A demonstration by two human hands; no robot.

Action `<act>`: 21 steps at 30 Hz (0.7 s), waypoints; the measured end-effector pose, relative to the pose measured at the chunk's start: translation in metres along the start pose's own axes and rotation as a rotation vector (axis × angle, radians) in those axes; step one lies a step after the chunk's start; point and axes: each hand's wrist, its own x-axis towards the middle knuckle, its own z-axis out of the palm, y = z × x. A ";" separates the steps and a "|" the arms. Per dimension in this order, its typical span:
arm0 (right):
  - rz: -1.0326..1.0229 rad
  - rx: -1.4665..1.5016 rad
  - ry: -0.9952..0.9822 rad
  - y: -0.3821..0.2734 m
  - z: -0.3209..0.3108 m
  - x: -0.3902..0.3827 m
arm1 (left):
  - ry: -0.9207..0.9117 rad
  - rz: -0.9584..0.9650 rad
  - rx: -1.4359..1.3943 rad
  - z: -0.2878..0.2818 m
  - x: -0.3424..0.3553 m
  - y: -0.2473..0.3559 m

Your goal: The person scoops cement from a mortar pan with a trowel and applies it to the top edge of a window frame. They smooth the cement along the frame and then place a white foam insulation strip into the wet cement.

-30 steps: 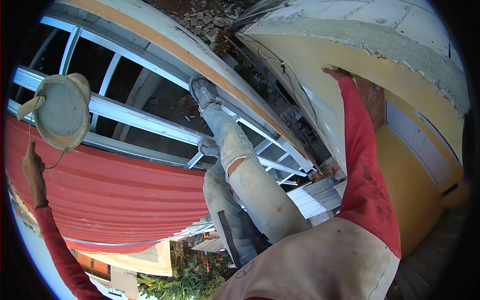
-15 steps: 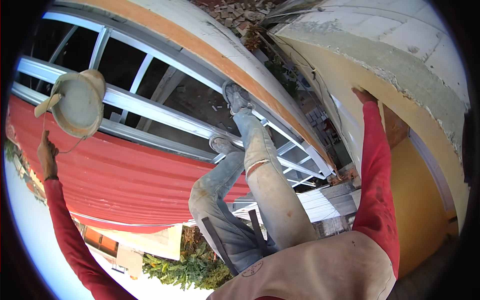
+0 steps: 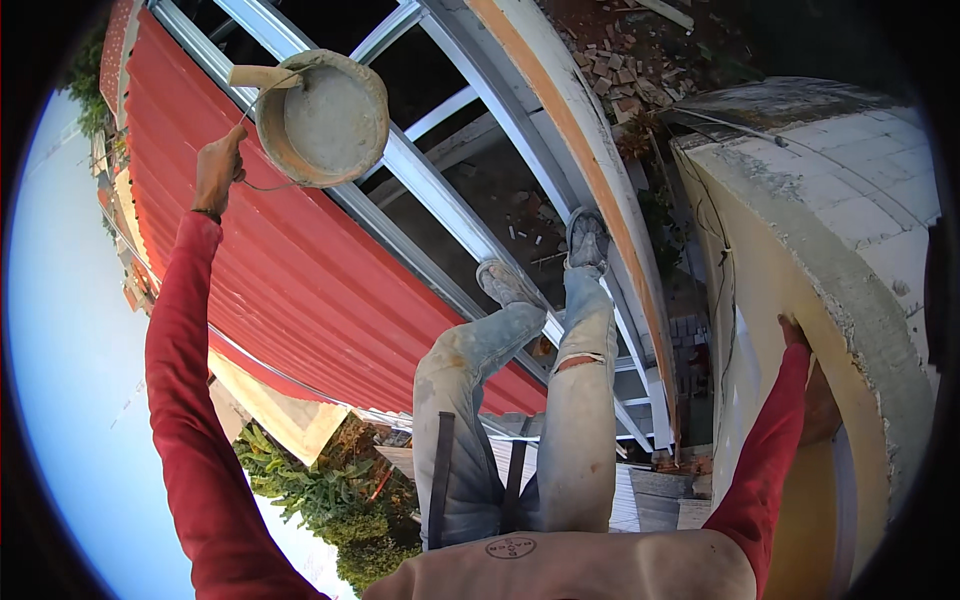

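My left hand [image 3: 217, 172] is closed around the thin wire handle of a round bucket [image 3: 374, 120], held out at the upper left. The bucket's rim is crusted, and grey, mortar-like material lies inside. Across its edge sticks a pale cylindrical handle [image 3: 265, 77]; the tool it belongs to cannot be made out. At the right, my right hand [image 3: 792, 330] rests against a yellowish wall [image 3: 770, 270] below its rough cement edge, holding nothing visible. Its fingers seem laid on the surface, partly hidden.
My shoes [image 3: 588, 240] stand on metal roof beams [image 3: 440, 190] with dark gaps between them and a lower floor beneath. Red corrugated sheeting [image 3: 300, 260] slopes at the left. An orange-edged wall top [image 3: 575, 150] runs beside my feet. Loose cables [image 3: 722, 240] hang by the yellowish wall.
The view has turned. My left hand and the bucket appear farther right and higher, and my right hand appears lower along the wall. The left hand still grips the handle; both feet remain on the beams.
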 end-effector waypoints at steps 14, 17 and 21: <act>0.146 -0.109 0.006 -0.074 -0.010 -0.044 | 0.000 0.015 -0.040 -0.016 0.015 -0.006; 0.338 -0.197 0.211 -0.063 0.008 -0.039 | -0.052 0.026 -0.042 -0.022 0.025 -0.009; 0.296 -0.192 0.043 -0.014 -0.027 -0.027 | -0.195 0.033 -0.089 -0.009 0.059 -0.032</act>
